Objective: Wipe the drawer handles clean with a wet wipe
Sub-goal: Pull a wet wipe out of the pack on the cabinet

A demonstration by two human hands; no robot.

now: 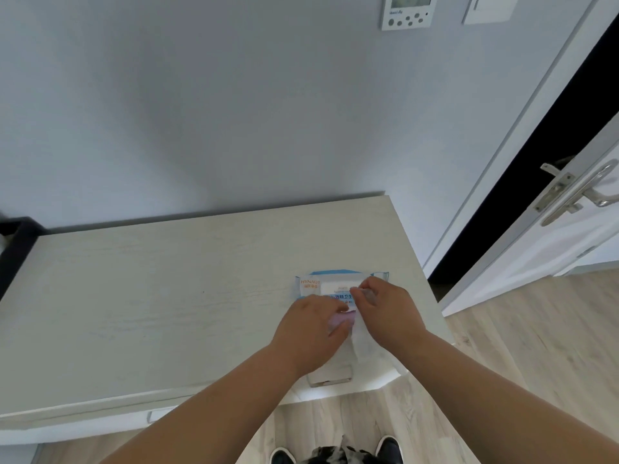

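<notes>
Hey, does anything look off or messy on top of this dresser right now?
Nothing stands out. The wet wipe pack lies flat near the dresser top's right front corner. The left hand rests on it, and the right hand pinches a white wipe trailing toward the front edge.

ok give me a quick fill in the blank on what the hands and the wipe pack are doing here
1. The wet wipe pack lies on the pale ____ top.
2. The right hand pinches a white ____ hanging below it.
3. The left hand rests on the near end of the ____.
4. The door to the right of the furniture stands ____.

Missing words: wooden; wipe; pack; open
</notes>
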